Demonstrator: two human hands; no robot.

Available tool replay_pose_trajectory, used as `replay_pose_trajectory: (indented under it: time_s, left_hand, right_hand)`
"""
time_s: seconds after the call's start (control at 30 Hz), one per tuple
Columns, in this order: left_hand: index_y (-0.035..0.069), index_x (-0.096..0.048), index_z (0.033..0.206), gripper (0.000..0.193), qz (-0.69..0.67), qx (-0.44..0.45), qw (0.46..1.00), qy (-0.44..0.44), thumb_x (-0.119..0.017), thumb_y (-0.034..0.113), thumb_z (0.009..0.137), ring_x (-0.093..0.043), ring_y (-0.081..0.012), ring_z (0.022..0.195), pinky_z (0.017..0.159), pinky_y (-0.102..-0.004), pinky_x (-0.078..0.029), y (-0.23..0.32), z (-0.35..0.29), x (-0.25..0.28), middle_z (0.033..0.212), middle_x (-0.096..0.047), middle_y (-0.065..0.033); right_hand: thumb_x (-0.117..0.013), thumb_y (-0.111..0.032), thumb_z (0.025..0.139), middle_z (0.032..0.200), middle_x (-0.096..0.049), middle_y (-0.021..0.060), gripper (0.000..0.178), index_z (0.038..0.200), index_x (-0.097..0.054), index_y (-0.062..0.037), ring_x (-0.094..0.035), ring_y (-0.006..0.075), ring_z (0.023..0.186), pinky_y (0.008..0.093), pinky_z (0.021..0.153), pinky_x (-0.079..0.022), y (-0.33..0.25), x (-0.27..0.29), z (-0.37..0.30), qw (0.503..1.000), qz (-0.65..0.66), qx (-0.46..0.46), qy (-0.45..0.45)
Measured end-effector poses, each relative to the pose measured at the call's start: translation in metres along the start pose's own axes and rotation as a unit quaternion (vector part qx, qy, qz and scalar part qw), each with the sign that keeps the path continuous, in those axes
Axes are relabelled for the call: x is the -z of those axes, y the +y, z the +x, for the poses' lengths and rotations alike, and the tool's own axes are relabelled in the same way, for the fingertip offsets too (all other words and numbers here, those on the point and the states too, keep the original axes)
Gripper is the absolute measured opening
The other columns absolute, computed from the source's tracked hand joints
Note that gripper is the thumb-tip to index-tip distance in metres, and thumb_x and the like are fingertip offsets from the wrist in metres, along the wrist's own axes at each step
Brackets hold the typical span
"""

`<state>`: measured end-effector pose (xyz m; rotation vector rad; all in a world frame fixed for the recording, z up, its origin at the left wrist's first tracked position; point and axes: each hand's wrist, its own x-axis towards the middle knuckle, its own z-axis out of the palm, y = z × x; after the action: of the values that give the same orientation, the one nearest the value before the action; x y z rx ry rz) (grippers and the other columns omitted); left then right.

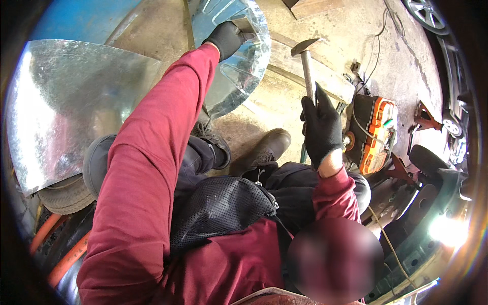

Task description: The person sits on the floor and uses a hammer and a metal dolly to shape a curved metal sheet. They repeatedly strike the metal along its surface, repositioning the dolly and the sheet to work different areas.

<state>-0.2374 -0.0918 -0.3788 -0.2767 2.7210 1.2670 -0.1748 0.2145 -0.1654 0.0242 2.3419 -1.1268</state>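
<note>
1. At far left, a shiny metal sheet (66, 101).
2. Upper centre, left hand (225, 40), fingers closed, apparently on a grey block (244, 23), over the round metal panel (244, 73).
3. Right of the panel, hammer (308, 71), its handle wrapped by the right hand (323, 127), head apart from the panel.

From my end I'm seeing a grubby, stained concrete floor (345, 35) with a cable (378, 39) snaking over it, a black-and-orange toolbox (375, 133) off right, a car wheel (426, 13) top right, and one bright light (449, 231) lower right totally blowing out.
</note>
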Motion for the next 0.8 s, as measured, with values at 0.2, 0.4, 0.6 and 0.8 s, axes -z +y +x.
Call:
replay_pose_trajectory:
  time_s: [0.2,0.4,0.6,0.8]
  left_hand:
    - [0.004,-0.078,0.109,0.038,0.049,-0.023,0.998,0.022,-0.065,0.038,0.098,-0.071,-0.0423,0.104,0.093,-0.0451,-0.055,0.022,-0.005,0.004,0.11,-0.074,-0.0247]
    - [0.004,-0.076,0.116,0.043,0.028,0.002,0.999,0.039,-0.068,0.043,0.097,-0.07,-0.0434,0.106,0.092,-0.0475,-0.056,0.048,-0.01,0.004,0.11,-0.074,-0.0245]
    - [0.009,-0.077,0.114,0.034,0.033,0.019,0.999,0.023,-0.064,0.036,0.099,-0.07,-0.0435,0.105,0.092,-0.0485,-0.056,0.043,-0.01,0.001,0.111,-0.074,-0.0239]
    - [0.006,-0.076,0.112,0.033,0.036,0.022,0.999,0.032,-0.065,0.033,0.096,-0.071,-0.0441,0.103,0.09,-0.0493,-0.056,0.043,-0.017,0.005,0.111,-0.073,-0.0246]
  right_hand:
    - [-0.059,-0.027,0.108,0.089,-0.075,0.0148,0.052,0.155,-0.051,-0.0065,-0.071,0.0179,0.078,0.0353,0.073,-0.057,-0.038,0.018,0.01,0.98,-0.122,0.158,0.017]
    - [-0.063,-0.023,0.106,0.112,-0.074,0.0274,0.051,0.155,-0.053,-0.0199,-0.076,0.0388,0.097,0.0427,0.081,-0.058,-0.029,0.009,0.038,0.955,-0.121,0.271,0.017]
    - [-0.062,-0.022,0.106,0.109,-0.072,0.0302,0.051,0.155,-0.052,-0.0211,-0.073,0.0456,0.098,0.0451,0.08,-0.058,-0.047,0.012,0.041,0.94,-0.223,0.259,0.018]
    - [-0.055,-0.011,0.11,0.083,-0.059,-0.0018,0.047,0.157,-0.05,-0.0042,-0.053,0.0005,0.073,0.0197,0.067,-0.049,-0.13,0.034,0.004,0.913,0.266,0.289,0.111]
